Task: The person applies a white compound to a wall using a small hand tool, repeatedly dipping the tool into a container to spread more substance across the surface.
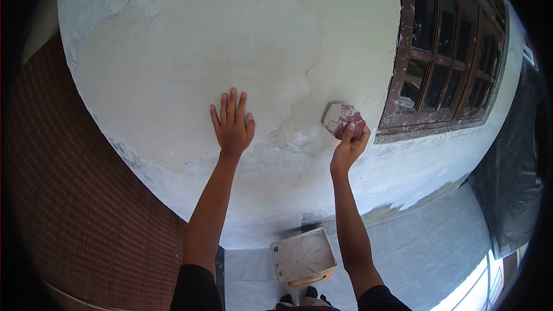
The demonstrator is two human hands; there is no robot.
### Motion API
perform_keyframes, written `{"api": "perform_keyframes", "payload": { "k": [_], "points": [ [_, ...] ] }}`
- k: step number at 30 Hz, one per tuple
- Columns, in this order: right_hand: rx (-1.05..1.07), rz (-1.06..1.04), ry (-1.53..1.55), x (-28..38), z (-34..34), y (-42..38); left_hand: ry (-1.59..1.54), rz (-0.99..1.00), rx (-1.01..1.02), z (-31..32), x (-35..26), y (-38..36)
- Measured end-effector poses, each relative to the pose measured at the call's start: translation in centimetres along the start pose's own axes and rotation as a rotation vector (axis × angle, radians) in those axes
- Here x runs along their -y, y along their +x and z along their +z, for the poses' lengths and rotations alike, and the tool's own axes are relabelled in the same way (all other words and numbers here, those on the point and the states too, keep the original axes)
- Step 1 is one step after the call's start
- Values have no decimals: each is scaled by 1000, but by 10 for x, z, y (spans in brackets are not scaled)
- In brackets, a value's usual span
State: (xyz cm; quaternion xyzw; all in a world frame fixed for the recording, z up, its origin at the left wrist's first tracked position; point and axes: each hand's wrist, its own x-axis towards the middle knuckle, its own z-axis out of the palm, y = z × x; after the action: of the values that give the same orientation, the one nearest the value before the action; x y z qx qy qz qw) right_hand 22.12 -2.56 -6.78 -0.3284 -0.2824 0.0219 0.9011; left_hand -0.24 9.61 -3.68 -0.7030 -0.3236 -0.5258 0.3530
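My left hand (233,129) rests against the pale, patchy wall (190,52), palm toward it, with its fingers spread. Farther right, my right hand (349,148) grips a maroon piece smeared with white (344,120), which looks like sandpaper. Its thumb lies on the near face, and the piece is against or very close to the wall. Between the hands the wall shows rough, whitish patches and an uneven edge of old coating.
A brown wooden window (440,57) with small panes is set in the wall at right. Below stands a rectangular tub (303,256) of whitish paste on a grey floor sheet (403,242). Brown woven matting (98,184) runs along the left; dark sheeting (510,161) hangs at far right.
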Motion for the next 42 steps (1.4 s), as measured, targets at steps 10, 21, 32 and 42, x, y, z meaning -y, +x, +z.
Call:
{"api": "perform_keyframes", "payload": {
  "k": [10,21,32,42],
  "points": [
    [49,-95,-196,-30,-20,12,-58,-8,70,-9,-3,-10],
    [-72,189,-20,-30,-109,2,-188,-144,260,-42,-24,-44],
    [180,580,-19,-71,-155,-72,-334,-314,509,-80,-42,-146],
    [431,1012,-196,-80,-241,-148,-418,-676,679,-131,-97,-312]
  ]
}}
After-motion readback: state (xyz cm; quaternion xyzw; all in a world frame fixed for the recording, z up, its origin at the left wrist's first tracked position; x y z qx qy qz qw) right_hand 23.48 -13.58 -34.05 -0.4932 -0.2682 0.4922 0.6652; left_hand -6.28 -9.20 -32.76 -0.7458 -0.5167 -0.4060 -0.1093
